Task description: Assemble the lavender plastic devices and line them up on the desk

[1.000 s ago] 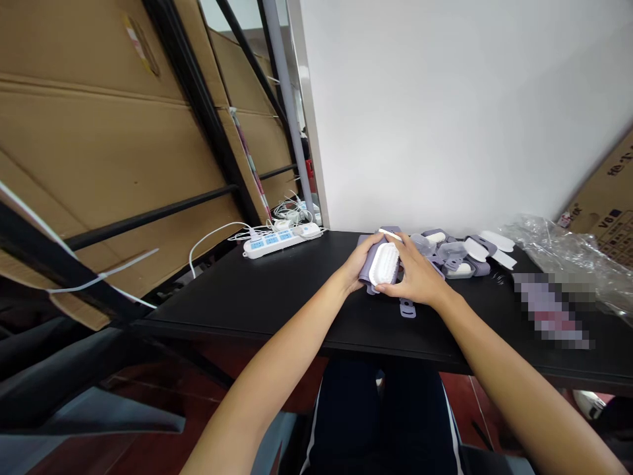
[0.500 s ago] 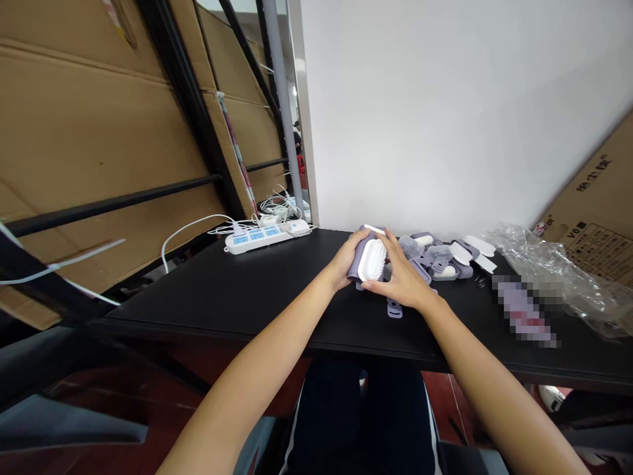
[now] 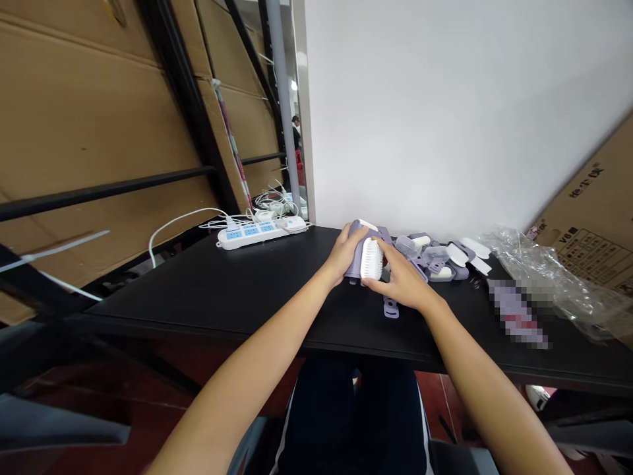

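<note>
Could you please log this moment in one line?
Left hand: holding purple part | Right hand: holding white bristled piece | On black table: loose parts, power strip

Black table (image 3: 237, 284), power strip (image 3: 262, 233), lilac parts (image 3: 437, 265)

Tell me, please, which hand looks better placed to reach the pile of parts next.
The right hand, I think: it is nearer the pile, which lies on its side of the desk, though its fingers hold the white brush. The left hand, holding the purple piece, is farther off.
</note>
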The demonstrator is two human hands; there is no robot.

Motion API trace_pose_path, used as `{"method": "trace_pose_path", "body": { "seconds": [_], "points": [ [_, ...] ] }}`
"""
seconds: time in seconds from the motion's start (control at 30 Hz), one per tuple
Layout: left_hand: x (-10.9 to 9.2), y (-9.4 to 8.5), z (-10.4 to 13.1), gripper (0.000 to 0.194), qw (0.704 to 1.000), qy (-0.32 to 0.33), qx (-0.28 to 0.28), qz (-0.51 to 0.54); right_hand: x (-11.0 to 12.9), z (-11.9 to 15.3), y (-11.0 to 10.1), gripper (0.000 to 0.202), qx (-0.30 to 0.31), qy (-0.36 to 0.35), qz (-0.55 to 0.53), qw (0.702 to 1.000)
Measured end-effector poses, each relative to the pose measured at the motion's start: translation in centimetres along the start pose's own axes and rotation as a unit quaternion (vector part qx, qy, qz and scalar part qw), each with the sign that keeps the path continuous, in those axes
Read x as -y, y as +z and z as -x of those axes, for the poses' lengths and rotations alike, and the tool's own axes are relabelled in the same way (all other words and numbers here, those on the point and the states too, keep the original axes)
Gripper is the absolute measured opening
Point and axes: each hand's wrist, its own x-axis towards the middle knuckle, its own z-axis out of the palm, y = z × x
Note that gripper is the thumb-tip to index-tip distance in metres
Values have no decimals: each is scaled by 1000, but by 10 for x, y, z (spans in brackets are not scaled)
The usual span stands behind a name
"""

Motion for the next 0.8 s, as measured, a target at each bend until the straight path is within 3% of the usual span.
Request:
{"method": "trace_pose_path", "body": {
  "seconds": [0.23,0.37,0.57,0.8],
  "points": [
    [-3,-1,2,41,1000,-20,22,4,-2,-3,3,90,-17,7,11,1000],
    [-3,0,2,42,999,-26,3,33,5,-2,11,85,-36,-13,53,998],
    [3,12,4,42,994,-54,-18,89,21,-5,18,74,-118,16,140,983],
    [9,21,5,40,994,-40,-22,103,15,-15,21,69,-178,11,103,979]
  ]
}}
